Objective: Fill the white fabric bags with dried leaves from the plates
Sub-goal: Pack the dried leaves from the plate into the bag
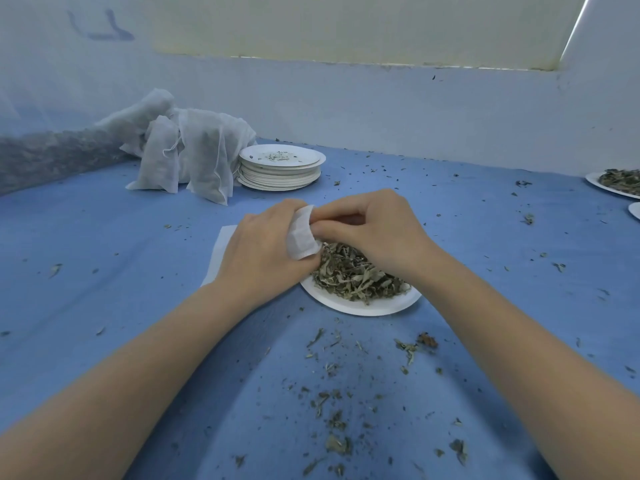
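A white paper plate (363, 308) heaped with dried leaves (356, 275) sits at the centre of the blue table. My left hand (259, 251) and my right hand (374, 230) meet over its far edge, both gripping a small white fabric bag (301, 233) at its top. The bag's lower part lies flat under my left hand, its corner (221, 244) showing on the cloth. Whether any leaves are inside the bag is hidden by my fingers.
A pile of filled white fabric bags (183, 147) leans at the back left beside a stack of empty paper plates (280, 168). Two more plates (620, 181) sit at the right edge, one holding leaves. Leaf crumbs (332, 403) litter the blue cloth.
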A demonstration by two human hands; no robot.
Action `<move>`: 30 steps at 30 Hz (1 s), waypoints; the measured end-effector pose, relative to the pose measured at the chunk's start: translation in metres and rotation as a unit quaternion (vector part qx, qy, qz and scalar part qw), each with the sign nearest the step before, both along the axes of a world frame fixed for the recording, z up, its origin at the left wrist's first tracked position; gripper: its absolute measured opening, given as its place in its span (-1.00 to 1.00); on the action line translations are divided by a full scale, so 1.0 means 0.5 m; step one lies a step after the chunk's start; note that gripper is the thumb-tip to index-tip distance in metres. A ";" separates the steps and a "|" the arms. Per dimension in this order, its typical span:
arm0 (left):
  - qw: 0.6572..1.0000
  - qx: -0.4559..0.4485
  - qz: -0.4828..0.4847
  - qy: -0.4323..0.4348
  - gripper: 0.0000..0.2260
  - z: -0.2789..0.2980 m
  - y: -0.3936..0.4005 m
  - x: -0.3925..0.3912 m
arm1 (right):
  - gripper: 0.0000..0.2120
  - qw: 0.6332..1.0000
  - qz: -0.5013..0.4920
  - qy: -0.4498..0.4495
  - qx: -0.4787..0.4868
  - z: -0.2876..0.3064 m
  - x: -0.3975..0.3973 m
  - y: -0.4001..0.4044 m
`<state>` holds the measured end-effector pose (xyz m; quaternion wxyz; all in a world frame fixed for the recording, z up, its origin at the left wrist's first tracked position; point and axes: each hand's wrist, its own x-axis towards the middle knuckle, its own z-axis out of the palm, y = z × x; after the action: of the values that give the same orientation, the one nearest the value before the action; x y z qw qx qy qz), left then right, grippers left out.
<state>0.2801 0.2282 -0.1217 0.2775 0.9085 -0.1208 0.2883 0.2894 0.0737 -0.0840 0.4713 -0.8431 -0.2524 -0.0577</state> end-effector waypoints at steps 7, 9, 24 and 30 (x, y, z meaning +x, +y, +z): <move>1.000 -0.017 -0.018 -0.017 -0.66 0.001 -0.002 0.003 | -0.81 0.979 -0.001 -0.157 -0.131 0.001 -0.011 0.022; 0.999 -0.024 -0.021 -0.021 -0.64 0.001 -0.001 0.004 | -0.80 0.957 -0.001 -0.256 -0.136 -0.006 -0.013 0.027; 0.997 0.006 -0.062 -0.044 -0.35 0.020 0.032 0.007 | -0.81 0.981 0.064 -0.164 -0.077 0.015 -0.011 0.019; 0.994 0.094 0.006 -0.049 -0.51 0.009 0.065 0.021 | -0.85 0.993 -0.018 -0.104 -0.060 0.039 0.000 -0.019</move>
<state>0.2905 0.2605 -0.1170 0.1827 0.9159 -0.1558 0.3218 0.2896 0.0640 -0.0644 0.3894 -0.8638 -0.2881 -0.1384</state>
